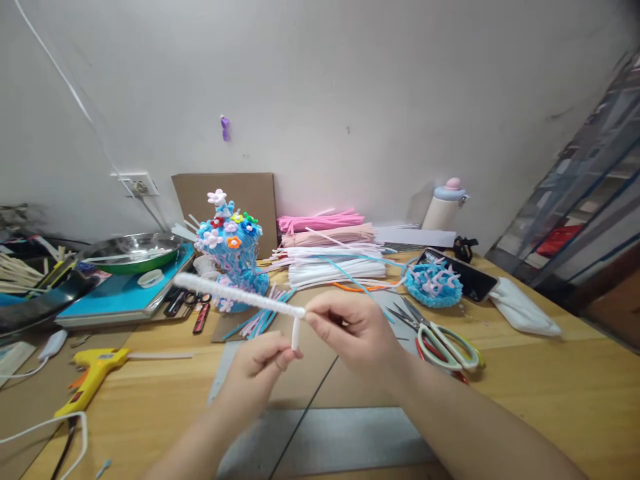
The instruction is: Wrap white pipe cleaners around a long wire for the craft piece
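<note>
A white fuzzy stem is held up in front of me over the brown board, its long part reaching to the upper left and a short part bent downward. My right hand pinches it at the bend between thumb and index finger. My left hand has its thumb and fingertip closed on the lower end of the short part. Behind them lie bundles of white stems and pink stems. A blue fuzzy piece with colourful flowers stands at the left of the bundles.
Scissors lie right of my right hand, near a blue fuzzy disc and a phone. A white bottle stands by the wall. At left are a yellow glue gun, a blue book and a metal pan.
</note>
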### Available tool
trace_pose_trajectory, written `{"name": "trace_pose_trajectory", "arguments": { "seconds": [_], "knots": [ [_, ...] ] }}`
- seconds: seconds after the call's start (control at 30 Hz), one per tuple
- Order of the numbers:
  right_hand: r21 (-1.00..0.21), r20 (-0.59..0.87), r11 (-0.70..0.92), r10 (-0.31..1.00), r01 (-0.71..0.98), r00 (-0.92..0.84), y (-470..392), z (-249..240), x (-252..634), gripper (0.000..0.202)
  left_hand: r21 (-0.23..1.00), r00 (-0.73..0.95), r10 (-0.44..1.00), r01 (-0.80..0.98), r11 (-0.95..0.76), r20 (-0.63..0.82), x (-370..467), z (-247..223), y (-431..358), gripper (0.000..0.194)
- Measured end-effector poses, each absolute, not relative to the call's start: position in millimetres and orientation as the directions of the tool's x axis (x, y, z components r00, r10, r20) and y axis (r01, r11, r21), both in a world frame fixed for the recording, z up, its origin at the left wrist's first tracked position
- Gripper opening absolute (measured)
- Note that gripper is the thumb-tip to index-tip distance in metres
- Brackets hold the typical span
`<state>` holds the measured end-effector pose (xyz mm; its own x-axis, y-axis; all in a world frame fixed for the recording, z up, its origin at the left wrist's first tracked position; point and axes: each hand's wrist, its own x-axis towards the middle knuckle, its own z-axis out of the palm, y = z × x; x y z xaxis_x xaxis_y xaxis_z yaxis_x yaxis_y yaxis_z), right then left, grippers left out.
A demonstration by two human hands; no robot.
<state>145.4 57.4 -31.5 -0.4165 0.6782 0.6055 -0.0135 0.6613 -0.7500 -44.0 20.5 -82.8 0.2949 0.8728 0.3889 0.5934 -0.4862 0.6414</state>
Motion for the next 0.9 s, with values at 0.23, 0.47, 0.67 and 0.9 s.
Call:
{"name": "trace_pose_trajectory", "arguments": {
  "seconds": [0.23, 0.47, 0.67, 0.9],
  "knots": [
    [-0.525, 0.641, 0.735, 0.673, 0.429, -0.369, 66.3, -40.1, 145.4, 0.022, 0.054, 0.552, 0.646, 0.737, -0.674, 0.528, -23.1, -47.3, -25.2, 0.016],
    [0.002, 0.619, 0.91, 0.324, 0.414, -0.716, 61.3, -41.0, 140.8, 0.022, -0.144, 0.682, 0.517, 0.665, -0.733, 0.517, -42.7, 34.4, -11.2, 0.022],
    [-0.337, 0.706, 0.94, 0.218, -0.05, -0.674, 49.7, -32.1, 143.1, 0.019, 0.762, 0.344, 0.902, 0.502, -0.41, 0.259, -83.0, 24.3, 48.3, 0.018],
    [-0.865, 0.492, 0.453, 0.685, -0.214, -0.537, 52.6, -29.8, 143.5, 0.019, 0.999, 0.256, 0.967, 0.039, -0.03, 0.019, -55.4, -81.0, 44.0, 0.03]
  ]
}}
